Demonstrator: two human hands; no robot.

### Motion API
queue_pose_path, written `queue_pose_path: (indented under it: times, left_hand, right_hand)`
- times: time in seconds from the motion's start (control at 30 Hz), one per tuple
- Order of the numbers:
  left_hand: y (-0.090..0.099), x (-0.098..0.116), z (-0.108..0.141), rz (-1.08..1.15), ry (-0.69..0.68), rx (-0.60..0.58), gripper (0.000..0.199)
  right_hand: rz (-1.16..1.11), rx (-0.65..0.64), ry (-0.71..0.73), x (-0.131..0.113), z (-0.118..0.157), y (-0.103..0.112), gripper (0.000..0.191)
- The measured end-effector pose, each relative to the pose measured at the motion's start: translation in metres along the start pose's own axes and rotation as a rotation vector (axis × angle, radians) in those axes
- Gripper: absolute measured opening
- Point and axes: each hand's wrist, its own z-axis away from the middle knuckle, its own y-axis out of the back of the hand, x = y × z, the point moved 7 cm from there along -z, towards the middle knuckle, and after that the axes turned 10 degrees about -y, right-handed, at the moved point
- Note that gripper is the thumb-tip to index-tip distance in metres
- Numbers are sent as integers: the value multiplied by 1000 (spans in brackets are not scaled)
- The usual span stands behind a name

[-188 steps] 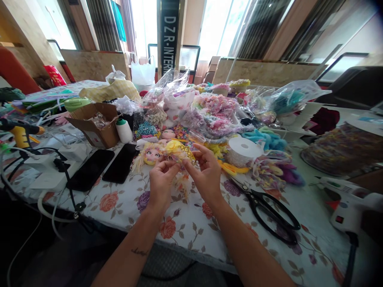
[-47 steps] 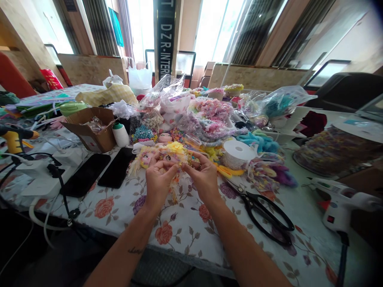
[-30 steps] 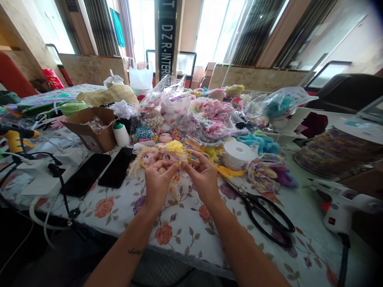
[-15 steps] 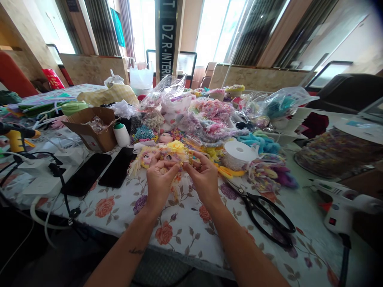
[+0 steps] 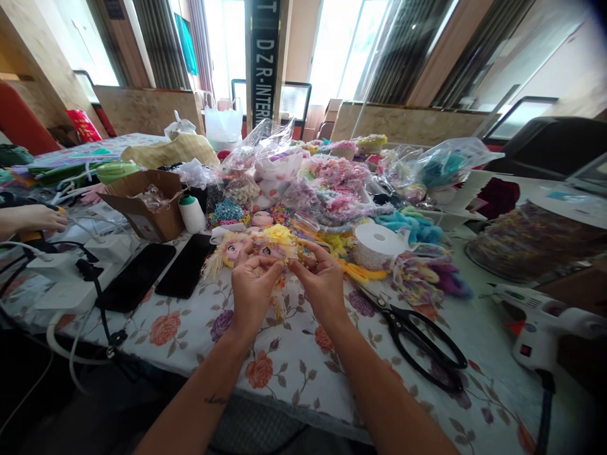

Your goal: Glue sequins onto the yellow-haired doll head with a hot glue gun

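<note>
Hands (image 5: 253, 281) nearly meet, angled inward, pinching what seems a yellow-haired doll (image 5: 274, 243)

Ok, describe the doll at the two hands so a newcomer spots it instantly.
On the floral tablecloth, look where the left hand and right hand nearly meet. The doll is there, its face partly behind fingers. Unlike the doll head to its left, it carries a big yellow flower on top.

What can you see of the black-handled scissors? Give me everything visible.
The black-handled scissors lie flat on the floral tablecloth, right of the person's right forearm. Two large, smooth-looking black loops run to a pivot; silvery, metal-looking blades point away toward yellow-orange handles; whether they touch is unclear. The tips are hard to make out. Nothing holds them.
</note>
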Motion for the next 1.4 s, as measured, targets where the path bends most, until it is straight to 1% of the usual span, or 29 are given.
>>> queue_pose_path:
  times: [0.1, 0.23, 0.73, 0.9, 1.07, 1.23, 1.4]
  left_hand:
    - [0, 0, 0, -12, 3, 1, 7]
    - [0, 0, 0, -20, 14, -2, 7]
    - [-1, 3, 0, -6, -13, -2, 7]
    - [-1, 1, 0, -6, 11, 1, 6]
    - [-1, 0, 0, -9, 15, -5, 6]
    - [-1, 1, -2, 19, 33, 0, 7]
    - [0, 1, -4, 33, 25, -16, 10]
  right_hand:
    - [0, -5, 9, -1, 0, -1, 37]
    - [12, -5, 16, 0, 0, -1, 39]
    - [0, -11, -11, -1, 1, -1, 38]
    - [22, 2, -14, -2, 1, 0, 38]
    - [-8, -9, -14, -1, 1, -1, 38]
    - [2, 14, -59, -3, 2, -1, 45]
    - [8, 24, -57, -9, 4, -1, 47]
